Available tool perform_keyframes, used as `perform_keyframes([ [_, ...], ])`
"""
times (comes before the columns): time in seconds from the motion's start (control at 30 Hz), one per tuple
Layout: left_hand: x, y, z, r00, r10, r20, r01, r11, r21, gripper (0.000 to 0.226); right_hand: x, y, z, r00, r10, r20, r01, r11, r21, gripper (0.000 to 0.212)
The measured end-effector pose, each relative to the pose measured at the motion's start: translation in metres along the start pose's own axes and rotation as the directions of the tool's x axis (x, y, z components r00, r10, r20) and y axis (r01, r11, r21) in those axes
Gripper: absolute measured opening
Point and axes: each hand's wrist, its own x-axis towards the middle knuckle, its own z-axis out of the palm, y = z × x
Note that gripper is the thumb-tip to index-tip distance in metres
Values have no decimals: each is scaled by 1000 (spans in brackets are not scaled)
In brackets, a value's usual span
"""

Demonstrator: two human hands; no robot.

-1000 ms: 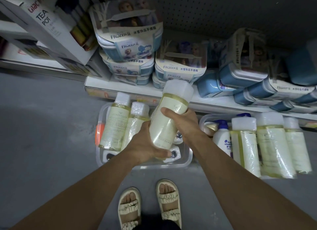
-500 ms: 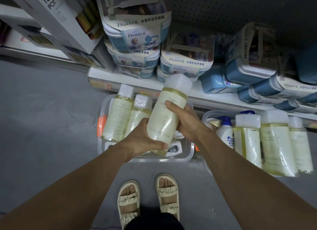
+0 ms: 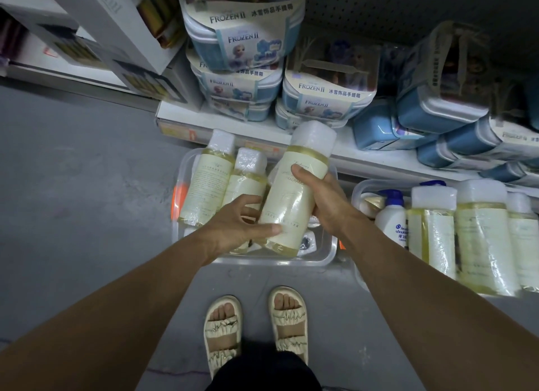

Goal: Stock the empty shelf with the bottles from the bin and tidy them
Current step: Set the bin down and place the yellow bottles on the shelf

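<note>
A pale yellow bottle (image 3: 294, 192) with a white cap is held tilted above a clear plastic bin (image 3: 274, 259) on the floor. My right hand (image 3: 326, 204) grips its right side, thumb across the label. My left hand (image 3: 236, 230) has its fingers spread, thumb pressing the bottle's lower end. Two more yellow bottles (image 3: 204, 183) stand in the bin's left part. A second bin (image 3: 357, 192) at the right holds several yellow bottles (image 3: 481, 236) and a white shampoo bottle (image 3: 392, 218) with a blue cap.
A white low shelf (image 3: 364, 154) behind the bins carries stacked blue Frozen II storage boxes (image 3: 239, 40). White teapot cartons (image 3: 116, 32) lean at the upper left. Grey floor lies at the left. My sandalled feet (image 3: 256, 329) stand just before the bin.
The view has shifted closer to the shelf. My left hand loosened from a full grip, its fingers spreading. The bottle stays between both hands above the bin.
</note>
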Motion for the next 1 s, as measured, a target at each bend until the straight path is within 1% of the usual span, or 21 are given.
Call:
perform_keyframes([
  [0.03,0,-3,-2,998,-9,-58,9,1000,2,85,0,1,-2,1000,0,-18,0,1000,-27,50],
  [0.07,1,-8,-3,990,-12,-138,14,1000,13,78,1,3,-5,999,-3,-40,1,999,-44,49],
  [0.1,2,-13,-4,972,-7,-234,15,999,33,69,2,5,-8,998,1,-66,-4,998,-56,51],
  [0.13,5,-19,-5,946,0,-325,25,997,72,62,4,7,-11,995,9,-97,-15,998,-66,58],
  [0.17,9,-25,-6,919,11,-395,43,991,128,62,5,9,-14,993,14,-120,-22,997,-72,66],
  [0.23,18,-33,-5,888,26,-459,103,962,253,72,8,13,-18,989,15,-150,-29,995,-94,73],
  [0.33,33,-40,5,871,41,-490,184,897,402,82,11,21,-21,988,23,-151,-37,995,-91,65],
  [0.43,51,-47,20,841,64,-538,241,845,477,84,18,30,-23,987,30,-155,-44,995,-86,61],
  [0.5,62,-50,30,798,98,-594,303,788,536,88,24,37,-24,988,40,-149,-54,995,-87,61],
  [0.63,81,-62,48,711,156,-686,462,632,622,102,33,46,-27,990,34,-139,-47,995,-91,60],
  [0.7,88,-69,50,666,213,-715,510,570,645,103,38,50,-30,991,26,-132,-39,995,-95,61],
  [0.73,89,-71,49,662,231,-713,514,552,656,103,40,52,-31,991,25,-131,-38,994,-98,62],
  [0.8,88,-70,46,687,235,-688,486,555,675,104,43,54,-33,991,18,-134,-32,994,-108,61],
  [0.87,84,-67,44,710,225,-668,442,596,671,105,45,54,-35,991,17,-136,-33,993,-115,62],
  [0.93,80,-64,45,710,238,-662,404,632,661,99,45,54,-36,990,23,-138,-39,992,-117,60],
  [1.0,79,-62,50,714,269,-647,381,625,681,95,44,52,-37,989,29,-148,-47,992,-119,57],
])
